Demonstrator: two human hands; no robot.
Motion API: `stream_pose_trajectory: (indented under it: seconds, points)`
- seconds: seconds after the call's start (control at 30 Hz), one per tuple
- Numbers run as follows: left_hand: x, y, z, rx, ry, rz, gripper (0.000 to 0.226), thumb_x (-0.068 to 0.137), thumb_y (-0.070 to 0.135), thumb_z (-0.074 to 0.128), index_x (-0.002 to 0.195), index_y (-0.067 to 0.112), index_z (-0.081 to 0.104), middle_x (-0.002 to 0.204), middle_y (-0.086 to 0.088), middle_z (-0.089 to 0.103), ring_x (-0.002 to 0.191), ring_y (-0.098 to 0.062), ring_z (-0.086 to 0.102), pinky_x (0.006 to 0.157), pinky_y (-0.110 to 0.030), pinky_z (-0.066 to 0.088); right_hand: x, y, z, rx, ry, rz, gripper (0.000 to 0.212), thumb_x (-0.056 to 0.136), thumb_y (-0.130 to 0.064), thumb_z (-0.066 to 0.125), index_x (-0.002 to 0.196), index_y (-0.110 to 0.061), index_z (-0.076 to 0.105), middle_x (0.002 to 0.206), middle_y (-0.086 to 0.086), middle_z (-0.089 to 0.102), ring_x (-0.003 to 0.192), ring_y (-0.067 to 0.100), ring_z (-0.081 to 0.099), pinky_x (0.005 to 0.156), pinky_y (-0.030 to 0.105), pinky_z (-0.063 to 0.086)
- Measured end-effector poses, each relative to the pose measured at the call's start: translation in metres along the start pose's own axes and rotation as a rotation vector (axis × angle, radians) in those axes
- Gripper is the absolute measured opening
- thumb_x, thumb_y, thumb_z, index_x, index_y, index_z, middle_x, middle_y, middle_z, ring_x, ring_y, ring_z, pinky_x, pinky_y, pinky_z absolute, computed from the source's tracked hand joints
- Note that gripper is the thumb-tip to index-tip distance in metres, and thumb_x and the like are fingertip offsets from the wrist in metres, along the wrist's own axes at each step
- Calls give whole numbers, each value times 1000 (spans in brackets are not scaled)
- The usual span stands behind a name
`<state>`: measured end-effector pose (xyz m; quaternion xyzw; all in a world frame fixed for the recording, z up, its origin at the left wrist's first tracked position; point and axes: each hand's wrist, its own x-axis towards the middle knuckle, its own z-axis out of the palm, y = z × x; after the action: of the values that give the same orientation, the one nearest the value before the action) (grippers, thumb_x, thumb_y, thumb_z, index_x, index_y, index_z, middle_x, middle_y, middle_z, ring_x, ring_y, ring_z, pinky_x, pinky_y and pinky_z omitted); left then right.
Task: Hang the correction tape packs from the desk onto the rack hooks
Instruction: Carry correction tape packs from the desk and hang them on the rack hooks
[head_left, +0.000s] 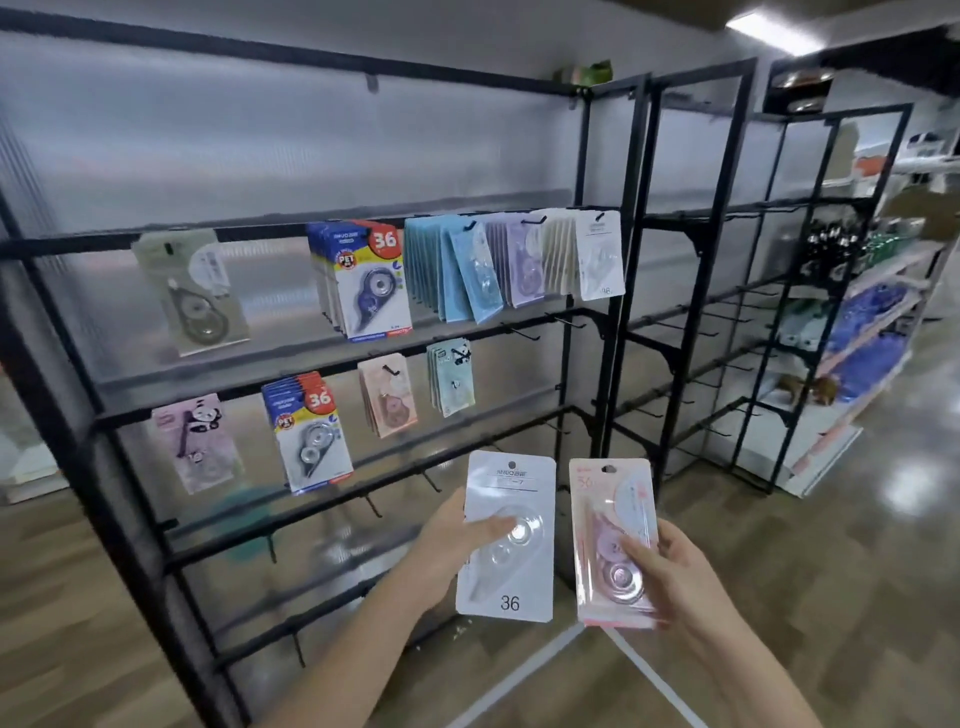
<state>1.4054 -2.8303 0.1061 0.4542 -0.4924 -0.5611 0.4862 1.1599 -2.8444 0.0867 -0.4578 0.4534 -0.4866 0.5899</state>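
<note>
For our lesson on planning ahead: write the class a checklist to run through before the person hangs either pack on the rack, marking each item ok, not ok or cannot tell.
1. Left hand grips the white pack: ok.
2. Right hand grips the pink pack: ok.
3. Hang holes at both packs' tops uncovered: ok.
4. Matching white packs already on the rack's upper right hook: ok.
5. Bare hooks free on the lower rails: ok.
6. Room left on the matching hook: cannot tell.
</note>
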Motion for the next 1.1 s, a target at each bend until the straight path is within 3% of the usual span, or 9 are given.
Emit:
stream_pose_trajectory:
  seconds: [0.07, 0.33, 0.5, 0.6, 0.77, 0.97, 1.1]
  points:
    - [37, 2, 10, -10, 38, 2, 48, 77, 17, 73, 122, 10, 57, 115, -10, 69, 103, -29, 67, 82, -36, 53, 43, -11, -15, 32, -44, 25, 18, 90, -3, 58, 107, -9, 57, 84, 14, 74, 63, 25, 71, 47, 28, 54]
    - [170, 25, 49, 45, 154, 45, 35, 85, 12, 69, 118, 11, 61, 112, -9, 70, 101, -30, 68, 91, -46, 53, 191, -61, -64, 30, -41, -10, 12, 95, -14, 55, 103, -7, 62, 83, 11, 74, 67, 22, 70, 58, 31, 58]
    - [234, 38, 56, 30, 228, 76, 38, 85, 12, 67, 121, 12, 59, 116, -7, 69, 103, -25, 67, 89, -39, 55, 257, -84, -72, -19, -105, -78, 12, 95, -13, 53, 99, -9, 63, 79, 7, 73, 64, 16, 68, 56, 26, 54]
    - [268, 44, 56, 45, 233, 108, 34, 86, 14, 67, 119, 15, 61, 115, -5, 70, 104, -25, 67, 92, -43, 53, 291, -93, -73, -32, -112, -106, 14, 96, -16, 53, 102, -11, 64, 86, 9, 73, 70, 18, 68, 64, 31, 55]
    - [315, 58, 57, 29, 258, 148, 25, 87, 8, 64, 108, 20, 60, 94, 12, 74, 83, -3, 70, 62, -14, 53, 341, -111, -67, -32, -109, -129, 12, 95, -17, 55, 100, -16, 65, 90, 13, 74, 78, 27, 69, 79, 45, 54]
    - [365, 94, 68, 75, 284, 244, 26, 83, 6, 67, 106, 17, 62, 95, 8, 75, 85, -7, 71, 66, -16, 53, 373, -129, -82, 40, -49, -170, 11, 95, -16, 54, 98, -15, 64, 83, 8, 75, 70, 22, 70, 66, 37, 58]
    - [404, 129, 86, 133, 306, 332, 35, 72, 24, 74, 105, 19, 63, 97, 4, 74, 90, -15, 70, 77, -30, 56, 391, -144, -108, 54, -36, -187, 13, 94, -19, 54, 101, -15, 64, 85, 9, 75, 73, 28, 71, 69, 41, 58]
